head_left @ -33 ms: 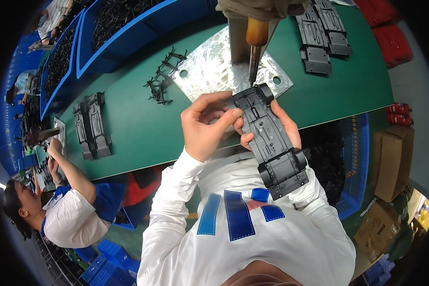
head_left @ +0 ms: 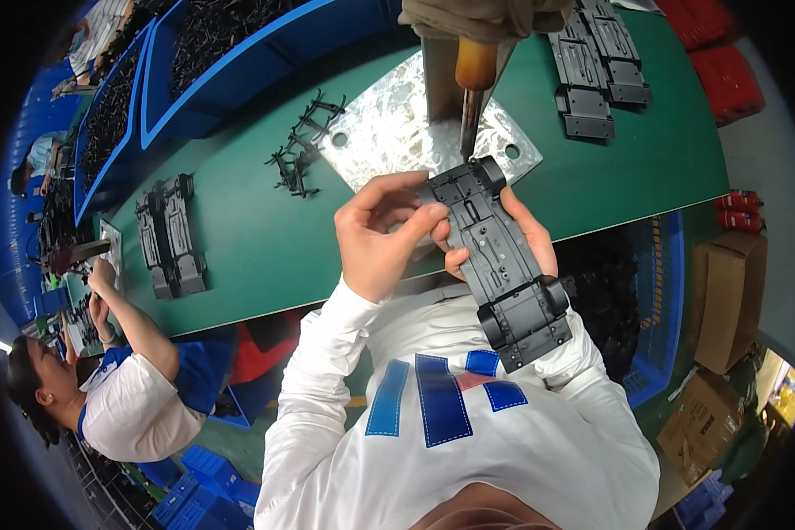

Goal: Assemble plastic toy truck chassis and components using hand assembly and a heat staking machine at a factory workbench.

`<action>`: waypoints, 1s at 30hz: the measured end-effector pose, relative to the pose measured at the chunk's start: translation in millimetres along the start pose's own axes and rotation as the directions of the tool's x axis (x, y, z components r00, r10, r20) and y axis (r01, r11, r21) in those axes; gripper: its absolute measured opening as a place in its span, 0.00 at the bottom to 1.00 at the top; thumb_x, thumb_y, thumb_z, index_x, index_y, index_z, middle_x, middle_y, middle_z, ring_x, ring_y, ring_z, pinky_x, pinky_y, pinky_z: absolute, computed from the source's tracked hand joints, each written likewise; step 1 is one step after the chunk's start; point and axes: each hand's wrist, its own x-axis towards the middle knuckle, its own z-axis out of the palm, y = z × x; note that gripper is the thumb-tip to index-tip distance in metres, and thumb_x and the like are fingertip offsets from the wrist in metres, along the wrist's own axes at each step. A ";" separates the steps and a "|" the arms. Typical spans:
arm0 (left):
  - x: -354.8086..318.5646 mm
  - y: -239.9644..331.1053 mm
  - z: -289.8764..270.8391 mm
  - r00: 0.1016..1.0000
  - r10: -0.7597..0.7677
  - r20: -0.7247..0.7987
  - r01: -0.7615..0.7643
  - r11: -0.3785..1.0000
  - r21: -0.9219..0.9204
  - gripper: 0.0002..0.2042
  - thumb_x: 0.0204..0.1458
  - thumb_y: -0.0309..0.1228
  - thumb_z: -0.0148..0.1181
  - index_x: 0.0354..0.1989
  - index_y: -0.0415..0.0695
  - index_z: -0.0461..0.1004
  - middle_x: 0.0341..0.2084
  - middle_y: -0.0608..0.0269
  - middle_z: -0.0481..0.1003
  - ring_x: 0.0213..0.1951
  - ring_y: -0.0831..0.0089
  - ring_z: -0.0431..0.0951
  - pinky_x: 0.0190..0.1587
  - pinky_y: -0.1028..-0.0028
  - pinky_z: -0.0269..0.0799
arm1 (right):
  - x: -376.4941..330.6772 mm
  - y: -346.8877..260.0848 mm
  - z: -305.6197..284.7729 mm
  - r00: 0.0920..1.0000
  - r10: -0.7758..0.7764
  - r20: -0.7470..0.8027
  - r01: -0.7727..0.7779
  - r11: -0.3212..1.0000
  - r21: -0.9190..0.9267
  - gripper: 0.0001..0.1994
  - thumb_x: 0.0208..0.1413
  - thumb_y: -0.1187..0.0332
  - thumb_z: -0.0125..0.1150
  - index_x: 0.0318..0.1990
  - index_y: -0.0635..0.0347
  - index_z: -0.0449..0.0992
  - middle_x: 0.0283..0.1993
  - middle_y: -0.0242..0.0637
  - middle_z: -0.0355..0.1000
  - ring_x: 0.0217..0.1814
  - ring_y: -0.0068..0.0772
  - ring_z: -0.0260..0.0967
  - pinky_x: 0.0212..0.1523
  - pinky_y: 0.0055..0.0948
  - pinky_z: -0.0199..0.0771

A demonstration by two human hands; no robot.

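A long black plastic toy-car chassis [head_left: 501,256] is held between my two hands, tilted, its near end by my white shirt. My left hand [head_left: 384,230] pinches its far left edge with thumb and fingers. My right hand [head_left: 530,231] grips it from the right and beneath; its fingertips show at the left edge, the rest is partly hidden. Above the far end of the chassis, a metal rod-like tip [head_left: 470,124] with an amber handle [head_left: 476,64] points down from a fixture. The tip meets or nearly meets the chassis end; I cannot tell if they touch.
A shiny metal plate [head_left: 389,124] lies under the fixture on the green table [head_left: 256,265]. Small black parts [head_left: 299,146] lie left of it. More chassis [head_left: 172,234] lie at left and far right. Blue bins [head_left: 230,84] hold black parts. A co-worker [head_left: 141,389] sits at left.
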 end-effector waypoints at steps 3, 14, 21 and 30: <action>3.8 -2.6 -5.9 0.999 -0.016 0.037 0.018 0.999 -0.044 0.18 0.46 0.19 0.66 0.47 0.31 0.74 0.34 0.56 0.76 0.33 0.76 0.79 0.38 0.79 0.76 | 2.5 -2.9 -2.8 0.997 0.052 0.054 -0.051 0.998 -0.022 0.29 0.66 0.51 0.42 0.62 0.68 0.60 0.55 0.53 0.65 0.51 0.45 0.63 0.40 0.34 0.69; 6.8 5.1 -13.5 0.992 -0.042 0.115 0.054 0.993 -0.103 0.21 0.45 0.17 0.64 0.51 0.30 0.72 0.48 0.51 0.73 0.41 0.71 0.78 0.48 0.73 0.74 | 6.0 1.6 2.7 0.998 0.062 0.015 -0.063 0.991 0.115 0.26 0.67 0.50 0.40 0.63 0.60 0.61 0.55 0.53 0.65 0.51 0.47 0.63 0.39 0.36 0.68; 5.6 0.5 -14.8 0.998 -0.042 0.054 0.044 0.998 -0.043 0.21 0.43 0.18 0.66 0.49 0.30 0.72 0.41 0.53 0.77 0.43 0.70 0.77 0.51 0.71 0.72 | 1.5 2.0 13.7 0.997 0.043 0.058 -0.045 0.999 0.025 0.28 0.67 0.49 0.37 0.64 0.61 0.60 0.54 0.54 0.67 0.51 0.48 0.63 0.39 0.36 0.69; 3.8 3.4 -12.9 0.999 0.018 0.046 -0.014 0.997 -0.069 0.19 0.43 0.16 0.63 0.47 0.28 0.72 0.36 0.52 0.77 0.37 0.71 0.78 0.45 0.72 0.72 | -2.6 1.8 9.4 0.987 0.097 0.126 -0.098 0.995 0.005 0.28 0.68 0.49 0.37 0.64 0.62 0.60 0.54 0.54 0.67 0.50 0.47 0.64 0.40 0.36 0.69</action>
